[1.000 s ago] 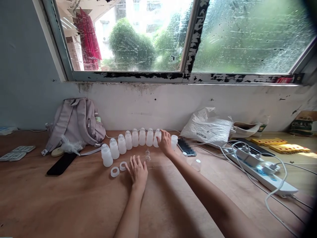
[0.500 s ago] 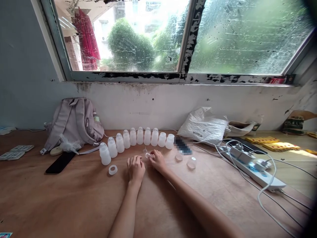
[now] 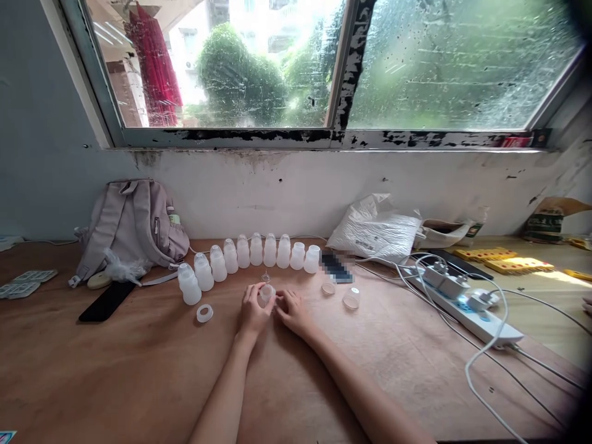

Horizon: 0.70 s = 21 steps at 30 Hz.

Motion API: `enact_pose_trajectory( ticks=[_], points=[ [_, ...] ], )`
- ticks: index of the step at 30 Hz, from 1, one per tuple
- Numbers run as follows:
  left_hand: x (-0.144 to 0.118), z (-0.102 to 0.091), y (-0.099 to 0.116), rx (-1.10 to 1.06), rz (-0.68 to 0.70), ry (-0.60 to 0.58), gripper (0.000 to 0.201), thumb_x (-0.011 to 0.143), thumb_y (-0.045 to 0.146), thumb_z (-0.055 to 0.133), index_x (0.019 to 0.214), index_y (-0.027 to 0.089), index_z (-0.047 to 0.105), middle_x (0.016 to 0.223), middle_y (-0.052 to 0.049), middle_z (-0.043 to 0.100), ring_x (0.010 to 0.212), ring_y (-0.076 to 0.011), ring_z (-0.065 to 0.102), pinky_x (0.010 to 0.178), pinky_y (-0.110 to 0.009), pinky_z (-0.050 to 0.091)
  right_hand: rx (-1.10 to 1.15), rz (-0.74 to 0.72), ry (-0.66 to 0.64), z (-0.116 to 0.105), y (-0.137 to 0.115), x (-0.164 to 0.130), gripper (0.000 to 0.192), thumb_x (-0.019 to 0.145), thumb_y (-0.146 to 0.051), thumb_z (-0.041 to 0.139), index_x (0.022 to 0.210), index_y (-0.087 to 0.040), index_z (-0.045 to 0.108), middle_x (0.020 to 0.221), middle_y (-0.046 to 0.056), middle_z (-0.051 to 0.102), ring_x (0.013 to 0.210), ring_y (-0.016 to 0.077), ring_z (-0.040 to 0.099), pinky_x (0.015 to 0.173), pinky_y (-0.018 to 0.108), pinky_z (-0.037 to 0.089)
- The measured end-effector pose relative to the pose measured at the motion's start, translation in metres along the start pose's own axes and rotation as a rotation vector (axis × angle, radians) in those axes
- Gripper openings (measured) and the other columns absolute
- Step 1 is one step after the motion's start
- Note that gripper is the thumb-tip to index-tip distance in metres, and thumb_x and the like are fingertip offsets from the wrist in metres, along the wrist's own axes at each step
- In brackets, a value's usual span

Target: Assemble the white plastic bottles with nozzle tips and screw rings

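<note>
Between the fingers and thumb of my left hand (image 3: 253,310) is a translucent round plastic piece (image 3: 267,294), just above the table. My right hand (image 3: 295,312) is beside it with bent fingers, the tips drawn together at the piece's right edge; what they pinch is hard to see. Just beyond stands a small clear bottle nipple (image 3: 265,277). Small frosted baby bottles (image 3: 218,264) form a curved row behind, most with clear tops, while the two rightmost are open-necked. A white collar ring (image 3: 204,313) lies left of my hands; a clear disc (image 3: 328,288) and clear cap (image 3: 351,298) lie right.
A backpack (image 3: 134,225) leans on the wall at left, with a black phone (image 3: 107,302) in front. At right are a silver bag (image 3: 377,228), a blurred dark object (image 3: 337,269) and a white power strip (image 3: 485,324) with looping cables. Yellow pieces (image 3: 518,265) lie further right.
My left hand has gone from resting on the table to gripping the translucent piece. My right hand has drawn slightly back beside it. The view has shifted a little.
</note>
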<state>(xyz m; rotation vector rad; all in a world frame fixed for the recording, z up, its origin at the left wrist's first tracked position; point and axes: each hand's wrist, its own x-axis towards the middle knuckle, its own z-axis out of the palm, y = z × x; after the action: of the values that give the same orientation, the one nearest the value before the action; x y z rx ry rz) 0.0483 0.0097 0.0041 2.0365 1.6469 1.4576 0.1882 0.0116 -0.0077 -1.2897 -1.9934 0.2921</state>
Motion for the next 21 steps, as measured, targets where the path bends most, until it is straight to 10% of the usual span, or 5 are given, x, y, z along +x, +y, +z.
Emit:
enact_pose_trajectory(
  ticks=[8, 21],
  points=[
    [-0.01, 0.005, 0.008, 0.293, -0.009, -0.246, 0.027, 0.068, 0.028, 0.057, 0.094, 0.022, 0.054, 0.094, -0.004, 0.057, 0.092, -0.0212, 0.049, 0.082, -0.035, 0.035, 0.183, 0.176, 0.148, 0.003, 0.015, 0.002, 0.022, 0.069, -0.012, 0.041, 0.089, -0.018, 0.05, 0.084, 0.006, 0.058, 0.08, 0.0174, 0.056, 0.073, 0.033, 0.045],
    [-0.009, -0.002, 0.014, 0.269, -0.078, -0.23, 0.021, 0.072, 0.03, 0.053, 0.092, 0.023, 0.055, 0.096, -0.004, 0.058, 0.093, -0.0198, 0.049, 0.081, -0.032, 0.034, 0.103, 0.106, 0.127, 0.003, 0.011, -0.001, 0.025, 0.067, -0.009, 0.042, 0.088, -0.02, 0.051, 0.081, 0.004, 0.059, 0.078, 0.0177, 0.055, 0.074, 0.034, 0.044]
  ],
)
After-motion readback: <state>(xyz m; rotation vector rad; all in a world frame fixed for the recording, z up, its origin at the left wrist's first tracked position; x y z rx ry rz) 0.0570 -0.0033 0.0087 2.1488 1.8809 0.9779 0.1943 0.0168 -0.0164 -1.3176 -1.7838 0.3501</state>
